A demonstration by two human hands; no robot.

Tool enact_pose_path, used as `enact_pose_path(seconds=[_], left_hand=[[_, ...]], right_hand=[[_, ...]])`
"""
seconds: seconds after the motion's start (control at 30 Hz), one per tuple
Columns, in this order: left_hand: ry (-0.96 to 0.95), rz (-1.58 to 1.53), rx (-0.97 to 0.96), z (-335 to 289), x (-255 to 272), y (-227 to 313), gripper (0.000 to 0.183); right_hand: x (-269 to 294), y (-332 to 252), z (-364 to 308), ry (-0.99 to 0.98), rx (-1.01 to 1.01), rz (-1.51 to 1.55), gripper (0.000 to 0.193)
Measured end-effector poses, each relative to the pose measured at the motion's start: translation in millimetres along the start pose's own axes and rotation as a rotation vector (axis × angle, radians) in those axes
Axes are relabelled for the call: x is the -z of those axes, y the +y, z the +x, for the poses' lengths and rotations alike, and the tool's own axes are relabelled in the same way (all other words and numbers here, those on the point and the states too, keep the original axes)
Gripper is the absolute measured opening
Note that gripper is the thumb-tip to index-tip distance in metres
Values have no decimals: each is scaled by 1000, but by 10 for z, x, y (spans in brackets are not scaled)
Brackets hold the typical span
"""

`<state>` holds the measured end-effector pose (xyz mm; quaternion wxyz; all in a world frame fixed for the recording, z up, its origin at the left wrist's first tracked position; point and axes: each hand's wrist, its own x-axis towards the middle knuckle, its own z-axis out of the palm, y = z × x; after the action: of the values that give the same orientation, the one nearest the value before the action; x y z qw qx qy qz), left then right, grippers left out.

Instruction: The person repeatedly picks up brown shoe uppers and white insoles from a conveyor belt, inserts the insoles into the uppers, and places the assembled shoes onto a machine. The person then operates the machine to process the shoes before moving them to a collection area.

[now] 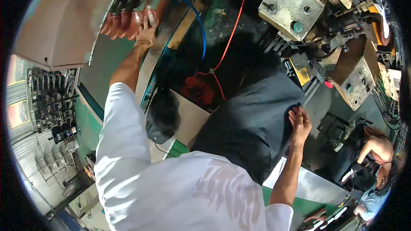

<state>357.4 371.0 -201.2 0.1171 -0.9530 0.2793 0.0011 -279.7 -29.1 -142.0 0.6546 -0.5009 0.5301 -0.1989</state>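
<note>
Nearest is the wearer's white short-sleeved shirt (180, 192), with black cloth trousers (252, 115) spread beyond it; by the knee, right of centre, the right hand (301, 122) has its fingertips drawn narrow, though whether that grip holds anything I cannot tell. The left hand (146, 34) reaches to the upper left, fingers on glossy reddish-brown rounded pieces (136, 19) packed close together; I cannot tell whether that grip closes around one. A careless push there could tip or scuff the neighbours — they sit that tightly — and the thin red hose (234, 30) or the thick blue hose (198, 15) might snag a sleeve or foot. The bench (165, 30) beside the pieces is a worn grey-brown strip, with a dark, stained area right of it. Farther out, grimy metal control boxes (293, 6) fill the upper right, a co-worker (379, 149) bends at the right edge, and dark metal racking (51, 98) stands against the far left — the light there is bright.
</note>
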Motion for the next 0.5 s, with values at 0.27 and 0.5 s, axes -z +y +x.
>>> enact_pose_path(seconds=[0.27,0.5], left_hand=[[-322,119,173,79,92,365,114],[35,12,-414,-630,860,1583,27]], right_hand=[[-22,124,65,76,33,-6,38],[5,206,90,55,92,44,37]])
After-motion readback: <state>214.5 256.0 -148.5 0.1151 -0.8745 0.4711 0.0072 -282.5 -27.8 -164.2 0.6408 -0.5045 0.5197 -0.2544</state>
